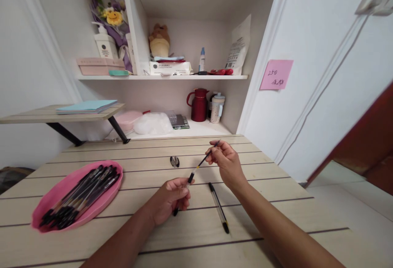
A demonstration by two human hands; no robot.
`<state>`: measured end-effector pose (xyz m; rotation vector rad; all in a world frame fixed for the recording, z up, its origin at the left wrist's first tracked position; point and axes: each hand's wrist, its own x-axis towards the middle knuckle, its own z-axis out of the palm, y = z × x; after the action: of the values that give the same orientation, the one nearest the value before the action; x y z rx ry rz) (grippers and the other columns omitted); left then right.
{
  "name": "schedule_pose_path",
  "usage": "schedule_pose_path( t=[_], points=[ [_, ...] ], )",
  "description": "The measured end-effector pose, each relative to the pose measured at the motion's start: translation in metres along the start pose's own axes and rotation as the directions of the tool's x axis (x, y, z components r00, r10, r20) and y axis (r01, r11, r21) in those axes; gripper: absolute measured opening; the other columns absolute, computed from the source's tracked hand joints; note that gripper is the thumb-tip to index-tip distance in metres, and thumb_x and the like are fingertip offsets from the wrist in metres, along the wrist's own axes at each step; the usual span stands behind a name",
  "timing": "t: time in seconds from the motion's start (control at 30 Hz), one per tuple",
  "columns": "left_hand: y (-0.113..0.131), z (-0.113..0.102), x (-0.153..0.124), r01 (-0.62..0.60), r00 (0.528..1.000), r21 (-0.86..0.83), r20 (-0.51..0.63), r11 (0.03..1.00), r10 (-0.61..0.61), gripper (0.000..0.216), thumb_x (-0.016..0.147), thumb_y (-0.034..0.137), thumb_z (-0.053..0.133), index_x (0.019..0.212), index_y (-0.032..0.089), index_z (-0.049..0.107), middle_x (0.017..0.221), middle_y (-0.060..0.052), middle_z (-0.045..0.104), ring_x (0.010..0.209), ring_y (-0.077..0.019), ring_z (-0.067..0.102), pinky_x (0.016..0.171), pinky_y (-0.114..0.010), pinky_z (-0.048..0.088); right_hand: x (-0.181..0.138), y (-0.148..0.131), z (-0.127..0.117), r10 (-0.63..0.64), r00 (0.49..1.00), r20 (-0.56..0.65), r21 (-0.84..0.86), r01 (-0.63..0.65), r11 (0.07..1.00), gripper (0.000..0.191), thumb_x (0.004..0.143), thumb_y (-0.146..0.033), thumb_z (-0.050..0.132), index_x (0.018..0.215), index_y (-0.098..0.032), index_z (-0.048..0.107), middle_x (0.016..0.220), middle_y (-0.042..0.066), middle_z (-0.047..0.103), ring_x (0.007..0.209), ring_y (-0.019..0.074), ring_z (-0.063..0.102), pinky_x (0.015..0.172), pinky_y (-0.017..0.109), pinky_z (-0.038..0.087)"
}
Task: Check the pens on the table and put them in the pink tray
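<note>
My left hand (175, 198) is closed around a pen barrel (190, 178) with a black grip, its open end pointing up and right. Between the fingertips of my right hand (225, 159) is a thin dark pen refill (205, 158), slanting down toward the barrel. The refill's lower end meets or nearly meets the barrel's mouth; I cannot tell whether it is inside. On the table just below my right hand lies another pen (218, 207), clear with black ends. A small black-and-silver object (175, 161) rests beyond my left hand.
A pink tray (118, 190) holding several black pens (82, 194) stands at the left of the slatted table (147, 243). Behind it, a raised stand (30, 114) carries blue paper (87, 106). At the back are shelves with a red jug (199, 106) and a cup (217, 108).
</note>
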<state>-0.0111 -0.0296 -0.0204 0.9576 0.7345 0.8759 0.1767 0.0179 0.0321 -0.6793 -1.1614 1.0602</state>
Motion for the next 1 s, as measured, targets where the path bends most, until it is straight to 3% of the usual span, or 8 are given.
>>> schedule_pose_path(
  t=[0.2, 0.4, 0.63, 0.83, 0.93, 1.0],
  points=[
    [0.005, 0.007, 0.0, -0.054, 0.998, 0.102, -0.037, 0.993, 0.058, 0.033, 0.065, 0.022, 0.065, 0.097, 0.016, 0.062, 0.06, 0.001, 0.052, 0.05, -0.007, 0.048, 0.048, -0.019, 0.031, -0.005, -0.009, 0.005, -0.026, 0.999, 0.034, -0.028, 0.027, 0.999, 0.022, 0.073, -0.031, 0.054, 0.091, -0.018, 0.051, 0.07, 0.0, 0.06, 0.05, 0.0083, 0.053, 0.047, 0.022, 0.042],
    [0.007, 0.012, 0.002, -0.164, 0.971, 0.198, -0.14, 0.966, 0.193, 0.03, 0.063, 0.023, 0.066, 0.091, 0.014, 0.064, 0.06, 0.001, 0.051, 0.051, -0.0082, 0.048, 0.047, -0.02, 0.032, -0.011, -0.008, 0.012, 0.035, 0.993, 0.109, -0.07, -0.027, 0.997, 0.021, 0.072, -0.032, 0.057, 0.087, -0.018, 0.052, 0.065, -0.001, 0.059, 0.05, 0.0098, 0.053, 0.048, 0.023, 0.041],
    [0.01, 0.013, 0.0, -0.185, 0.973, 0.193, -0.105, 0.964, 0.208, 0.033, 0.067, 0.024, 0.063, 0.099, 0.016, 0.062, 0.061, 0.001, 0.052, 0.054, -0.0081, 0.046, 0.051, -0.02, 0.032, -0.019, 0.001, 0.02, 0.13, 0.952, 0.277, -0.163, -0.087, 0.983, 0.015, 0.068, -0.027, 0.06, 0.08, -0.018, 0.056, 0.056, -0.004, 0.052, 0.05, 0.0088, 0.053, 0.049, 0.021, 0.041],
    [0.007, 0.008, 0.001, -0.172, 0.975, 0.124, -0.122, 0.977, 0.187, 0.031, 0.07, 0.024, 0.06, 0.1, 0.017, 0.06, 0.065, 0.0, 0.054, 0.056, -0.0085, 0.048, 0.054, -0.021, 0.032, 0.001, -0.003, -0.002, 0.106, 0.989, 0.1, -0.247, -0.078, 0.966, 0.02, 0.07, -0.032, 0.056, 0.083, -0.017, 0.057, 0.069, 0.0, 0.059, 0.05, 0.0095, 0.054, 0.046, 0.022, 0.039],
    [0.006, 0.005, 0.003, -0.192, 0.97, 0.068, -0.138, 0.979, 0.2, 0.028, 0.071, 0.024, 0.06, 0.098, 0.017, 0.06, 0.068, -0.001, 0.055, 0.06, -0.0094, 0.051, 0.057, -0.021, 0.033, 0.016, -0.007, -0.029, 0.091, 0.996, 0.012, -0.482, -0.074, 0.873, 0.017, 0.069, -0.031, 0.054, 0.078, -0.017, 0.057, 0.067, 0.001, 0.06, 0.052, 0.0124, 0.056, 0.046, 0.023, 0.038],
    [0.007, 0.004, 0.004, -0.219, 0.965, -0.001, -0.15, 0.976, 0.217, 0.026, 0.071, 0.024, 0.06, 0.097, 0.017, 0.06, 0.07, -0.001, 0.056, 0.064, -0.0106, 0.052, 0.063, -0.023, 0.036, 0.024, -0.009, -0.047, 0.143, 0.989, 0.035, -0.729, -0.072, 0.68, 0.011, 0.069, -0.026, 0.053, 0.07, -0.018, 0.058, 0.065, 0.001, 0.06, 0.053, 0.0131, 0.056, 0.047, 0.023, 0.038]
  ],
)
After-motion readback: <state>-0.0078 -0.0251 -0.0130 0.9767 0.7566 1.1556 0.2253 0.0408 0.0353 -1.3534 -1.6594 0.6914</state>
